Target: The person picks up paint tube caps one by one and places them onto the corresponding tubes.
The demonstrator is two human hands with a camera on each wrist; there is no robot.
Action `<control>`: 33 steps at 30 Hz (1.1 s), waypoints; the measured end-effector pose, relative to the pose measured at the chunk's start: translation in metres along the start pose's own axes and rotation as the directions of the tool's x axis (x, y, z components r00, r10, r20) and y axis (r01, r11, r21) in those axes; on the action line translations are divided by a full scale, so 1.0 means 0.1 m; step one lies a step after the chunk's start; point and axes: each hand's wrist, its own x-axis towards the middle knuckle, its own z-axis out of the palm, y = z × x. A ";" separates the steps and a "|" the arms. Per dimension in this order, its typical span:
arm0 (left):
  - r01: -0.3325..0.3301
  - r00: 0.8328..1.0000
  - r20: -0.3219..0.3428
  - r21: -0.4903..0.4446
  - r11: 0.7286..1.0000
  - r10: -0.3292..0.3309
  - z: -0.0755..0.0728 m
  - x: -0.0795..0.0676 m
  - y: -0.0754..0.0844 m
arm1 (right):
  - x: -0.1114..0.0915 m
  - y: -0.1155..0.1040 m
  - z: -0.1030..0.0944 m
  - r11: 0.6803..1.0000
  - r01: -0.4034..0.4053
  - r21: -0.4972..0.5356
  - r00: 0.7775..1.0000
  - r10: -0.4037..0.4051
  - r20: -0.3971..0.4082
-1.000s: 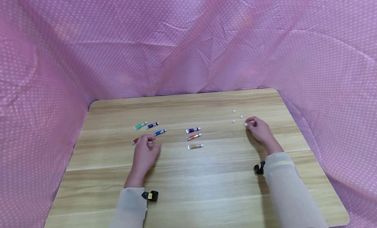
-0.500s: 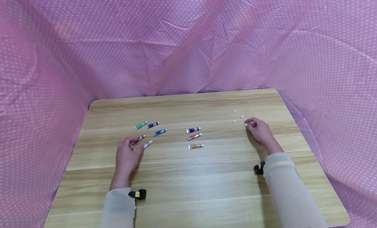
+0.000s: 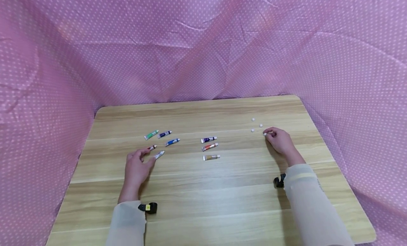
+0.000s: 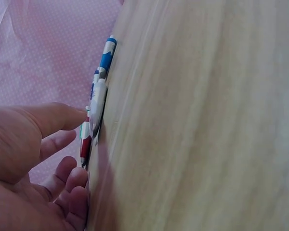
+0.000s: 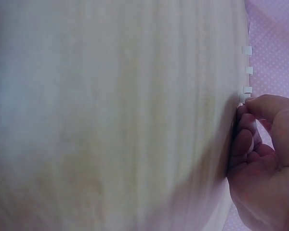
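Observation:
In the head view my left hand (image 3: 136, 170) is at the left group of small paint tubes. Its thumb is at the rear end of a white paint tube (image 3: 160, 154), and its index finger covers part of a red paint tube (image 3: 152, 148). Thumb and fingers stand apart in the left wrist view, where the white tube (image 4: 98, 103) lies close to the thumb tip. My right hand (image 3: 280, 142) pinches a small white cylinder (image 5: 243, 98) between thumb and index finger, low over the table. Several similar white cylinders (image 3: 252, 130) lie just beyond it.
Green (image 3: 151, 135), dark blue (image 3: 164, 134) and blue (image 3: 172, 142) tubes lie beyond my left hand. Mid-table, purple (image 3: 208, 140), orange (image 3: 210, 147) and ochre (image 3: 211, 157) tubes form a column. Pink dotted cloth (image 3: 203, 52) surrounds the wooden table (image 3: 203, 203).
My left hand has shifted left, uncovering the white tube and coming over the rear of the red one. My right hand stays nearly in place with the white cylinder.

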 end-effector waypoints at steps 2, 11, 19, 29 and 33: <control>-0.004 1.000 0.003 0.012 1.000 0.004 0.00 0.01 0.00 | -0.01 0.00 0.00 1.000 -0.003 -0.002 1.000 0.003 -0.006; -0.034 0.999 0.021 0.078 0.996 0.032 0.00 -0.01 0.03 | -0.02 0.00 0.02 1.000 -0.015 0.007 0.999 0.015 -0.029; -0.118 0.993 0.034 0.123 0.985 0.114 0.00 -0.03 0.02 | -0.02 0.00 0.03 1.000 -0.021 0.021 0.999 0.022 -0.037; -0.114 0.992 0.074 0.152 0.982 0.104 -0.04 -0.03 0.02 | -0.03 -0.02 0.03 0.999 -0.027 0.030 0.999 0.028 -0.037; -0.104 0.992 0.092 0.159 0.982 0.090 -0.05 -0.02 0.03 | -0.04 -0.02 0.03 0.999 -0.019 0.030 0.999 0.020 -0.037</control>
